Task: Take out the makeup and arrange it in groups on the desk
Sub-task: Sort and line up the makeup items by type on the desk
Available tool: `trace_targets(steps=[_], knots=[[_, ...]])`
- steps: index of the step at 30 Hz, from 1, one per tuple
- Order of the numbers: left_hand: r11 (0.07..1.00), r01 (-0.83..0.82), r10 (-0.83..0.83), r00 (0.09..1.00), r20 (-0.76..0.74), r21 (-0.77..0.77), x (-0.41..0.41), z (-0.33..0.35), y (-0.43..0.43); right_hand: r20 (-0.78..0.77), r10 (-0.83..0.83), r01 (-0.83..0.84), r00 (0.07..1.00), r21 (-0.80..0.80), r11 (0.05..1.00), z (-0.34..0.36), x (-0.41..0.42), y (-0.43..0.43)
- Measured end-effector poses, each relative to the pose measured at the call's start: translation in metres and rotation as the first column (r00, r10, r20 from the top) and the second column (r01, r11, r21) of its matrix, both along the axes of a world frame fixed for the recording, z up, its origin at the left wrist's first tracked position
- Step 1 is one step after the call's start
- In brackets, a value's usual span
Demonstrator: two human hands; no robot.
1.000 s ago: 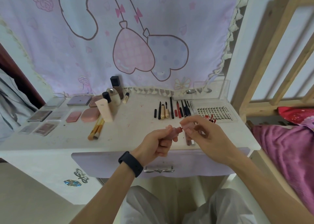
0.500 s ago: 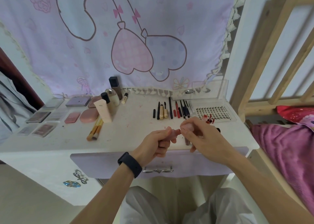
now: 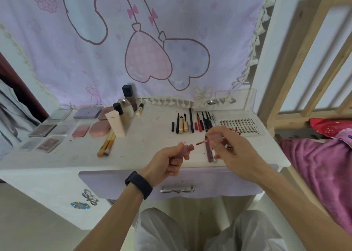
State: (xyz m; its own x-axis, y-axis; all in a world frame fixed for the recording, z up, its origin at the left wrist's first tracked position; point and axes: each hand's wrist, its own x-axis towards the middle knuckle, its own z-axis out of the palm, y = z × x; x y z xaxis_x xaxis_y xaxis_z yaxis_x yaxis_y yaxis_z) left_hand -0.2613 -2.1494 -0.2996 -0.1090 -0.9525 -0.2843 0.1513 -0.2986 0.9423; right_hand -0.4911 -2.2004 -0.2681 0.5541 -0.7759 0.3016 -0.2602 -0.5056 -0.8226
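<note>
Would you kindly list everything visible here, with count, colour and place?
lip gloss tube: one, pink, in left hand
applicator cap: one, pink, red-tipped wand, in right hand
palettes: several, grey and brown, desk's left end
compacts: two, pink, beside palettes
bottles: several, dark-capped, rear left of centre
brushes: a few, orange-handled, before the bottles
pencils: about a dozen, black, red, gold, rear row
lash tray: one, clear, rear right
desk: one, white, lilac drawer
curtain: one, lilac, behind desk
left hand: grips the lip gloss tube, black wristband
right hand: pinches the applicator cap
</note>
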Motion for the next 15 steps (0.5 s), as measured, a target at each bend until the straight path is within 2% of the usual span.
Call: trace_targets(steps=[9,15], knots=[[1.0,-0.025,0.025,0.999,-0.036,0.011,-0.005,0.01,0.004,0.055,0.005,-0.008,0.998,0.059,0.998,-0.001,0.007,-0.001],[1.0,-0.012,0.012,1.0,-0.008,0.018,-0.012,0.015,0.005,-0.015,0.018,-0.017,1.0,0.071,0.997,-0.002,0.007,0.0]])
